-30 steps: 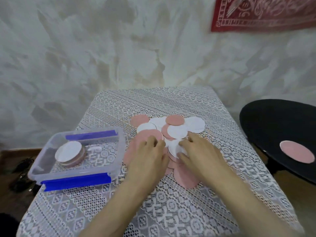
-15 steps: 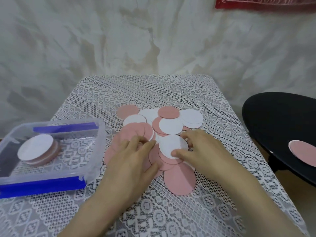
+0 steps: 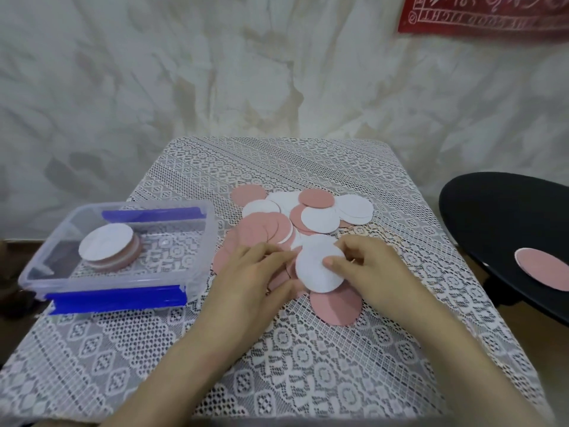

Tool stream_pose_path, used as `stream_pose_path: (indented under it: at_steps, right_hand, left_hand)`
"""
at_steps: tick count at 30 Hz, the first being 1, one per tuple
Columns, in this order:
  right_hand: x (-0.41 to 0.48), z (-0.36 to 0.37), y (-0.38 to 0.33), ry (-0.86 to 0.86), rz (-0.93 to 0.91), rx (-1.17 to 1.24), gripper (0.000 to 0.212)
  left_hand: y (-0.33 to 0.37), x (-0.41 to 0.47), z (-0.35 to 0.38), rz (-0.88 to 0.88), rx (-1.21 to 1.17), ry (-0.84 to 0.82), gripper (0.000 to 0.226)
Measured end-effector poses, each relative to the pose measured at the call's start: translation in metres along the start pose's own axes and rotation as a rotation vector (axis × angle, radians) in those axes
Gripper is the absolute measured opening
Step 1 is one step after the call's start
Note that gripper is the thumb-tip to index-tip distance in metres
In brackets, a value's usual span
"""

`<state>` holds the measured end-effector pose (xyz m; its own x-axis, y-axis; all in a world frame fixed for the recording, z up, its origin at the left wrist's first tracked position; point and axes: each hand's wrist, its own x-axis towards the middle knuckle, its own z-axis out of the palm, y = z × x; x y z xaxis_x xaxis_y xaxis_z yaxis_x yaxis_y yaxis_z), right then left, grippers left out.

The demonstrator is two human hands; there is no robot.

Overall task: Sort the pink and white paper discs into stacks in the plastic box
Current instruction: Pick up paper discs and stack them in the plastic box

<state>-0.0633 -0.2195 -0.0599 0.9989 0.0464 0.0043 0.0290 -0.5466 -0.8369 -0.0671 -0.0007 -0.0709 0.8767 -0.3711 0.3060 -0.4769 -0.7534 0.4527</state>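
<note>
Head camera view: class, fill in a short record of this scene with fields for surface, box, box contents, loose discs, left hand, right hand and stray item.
surface: table with lace cloth
box: clear plastic box, blue clips, open, left of the pile
box contents: one stack, white disc on top, pink below
loose discs: mixed overlapping pile
left hand: fingers on the pile
right hand: pinching white disc
stray item: pink disc on black stool

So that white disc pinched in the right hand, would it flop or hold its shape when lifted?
The white disc probably holds its shape: it looks flat and uncurled, though the right hand pinches only its edge. It is likely very light, being thin like the loose discs overlapping on the tablecloth. Lying flat, it should slide, not roll.
</note>
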Motion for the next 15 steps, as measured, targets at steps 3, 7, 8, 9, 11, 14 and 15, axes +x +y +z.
stream_pose_path:
  at_steps: [3,7,8,9,11,14,15]
  right_hand:
    - [-0.009,0.011,-0.004,-0.058,-0.014,0.056,0.022]
    - [-0.011,0.020,-0.008,-0.130,0.026,0.181,0.008]
    - [-0.011,0.022,-0.010,-0.146,0.040,0.215,0.007]
    - [-0.011,0.023,-0.012,-0.152,0.047,0.231,0.009]
    - [-0.007,0.023,-0.014,-0.138,0.025,0.213,0.011]
    - [0.003,0.013,-0.010,-0.037,-0.013,0.122,0.012]
    - [0.006,0.009,-0.008,0.021,-0.014,0.048,0.012]
  left_hand:
    - [0.002,-0.004,-0.007,-0.052,-0.146,0.011,0.025]
    - [0.005,-0.009,-0.015,-0.178,-0.425,-0.032,0.004]
    - [0.006,-0.009,-0.016,-0.201,-0.483,-0.054,0.003]
    - [0.005,-0.008,-0.016,-0.214,-0.506,-0.060,0.004]
    - [0.002,-0.005,-0.014,-0.253,-0.515,-0.050,0.007]
    - [-0.005,-0.001,-0.012,-0.327,-0.512,-0.002,0.010]
    - [-0.007,0.000,-0.011,-0.342,-0.507,0.013,0.012]
